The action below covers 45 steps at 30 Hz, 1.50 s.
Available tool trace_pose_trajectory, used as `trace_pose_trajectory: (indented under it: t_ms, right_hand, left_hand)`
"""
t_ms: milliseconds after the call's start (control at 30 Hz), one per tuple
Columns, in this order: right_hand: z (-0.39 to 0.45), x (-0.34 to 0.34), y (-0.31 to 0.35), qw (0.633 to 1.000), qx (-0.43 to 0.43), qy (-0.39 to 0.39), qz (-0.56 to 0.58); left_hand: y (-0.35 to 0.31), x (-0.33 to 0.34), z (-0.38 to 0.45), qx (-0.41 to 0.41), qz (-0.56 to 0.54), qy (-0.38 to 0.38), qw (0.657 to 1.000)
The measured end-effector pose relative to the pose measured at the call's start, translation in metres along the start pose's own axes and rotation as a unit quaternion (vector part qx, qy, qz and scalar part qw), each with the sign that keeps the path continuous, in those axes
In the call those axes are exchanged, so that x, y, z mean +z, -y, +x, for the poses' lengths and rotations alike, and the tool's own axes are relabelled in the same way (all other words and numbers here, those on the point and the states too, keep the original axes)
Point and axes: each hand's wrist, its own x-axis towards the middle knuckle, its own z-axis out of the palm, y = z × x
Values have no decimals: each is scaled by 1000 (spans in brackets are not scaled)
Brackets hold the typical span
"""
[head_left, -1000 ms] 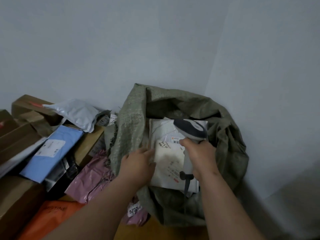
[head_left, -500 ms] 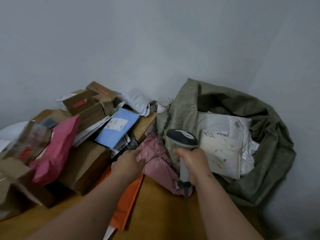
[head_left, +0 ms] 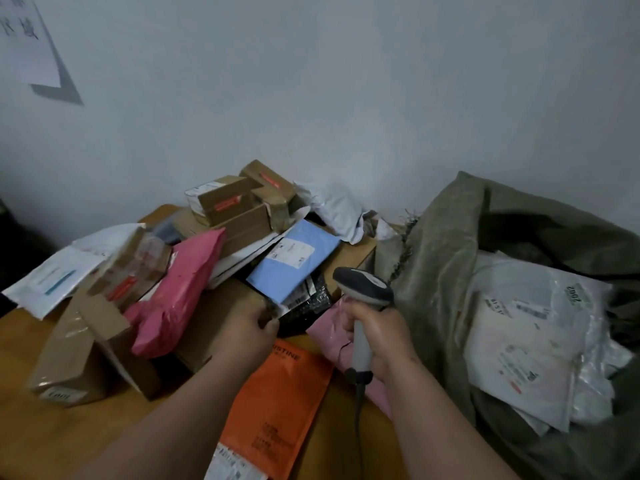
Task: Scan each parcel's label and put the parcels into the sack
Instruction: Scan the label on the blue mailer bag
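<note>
A green woven sack stands open at the right, with white parcels lying inside it. My right hand grips the grey barcode scanner upright just left of the sack. My left hand reaches into the parcel pile and pinches the near edge of a black bag parcel that lies under a light blue mailer. An orange mailer lies flat below my hands, and a pale pink bag sits behind the scanner.
Brown cardboard boxes are stacked at the back of the wooden table, with a bright pink bag, a white envelope and a taped box to the left. A grey wall rises right behind.
My view swung left from the sack to the pile. My left hand left the white parcel in the sack and reached the black bag under the blue mailer. The scanner moved left with my right hand.
</note>
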Motion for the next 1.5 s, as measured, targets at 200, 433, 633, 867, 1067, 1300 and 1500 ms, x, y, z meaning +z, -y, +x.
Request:
trace_pose_trajectory:
  t_ms: [200,433,633,867,1067,1300,1500]
  right_hand:
    - [41,48,-11,998,41,12,34]
    - [83,123,-24,994,88,0,62]
    - [101,171,-31,987,110,13,114]
    - [100,155,-31,988,33,-61,140]
    - [58,106,-8,976,-42,-44,210]
    - [-6,36,1,952,-84,83,284]
    - [-54,0,-20,962,-51,78,258]
  left_hand:
    - [20,-12,37,-39,-11,-26,999]
    - [35,-27,96,23,-7,17,1000]
    - [53,-35,122,38,-18,52,998]
    - [50,-31,134,78,-36,82,993]
    - [32,-29,118,18,-165,62,984]
    - [1,-29,67,-189,-395,64,897]
    - [-38,-13,-6,-219,-673,150,690]
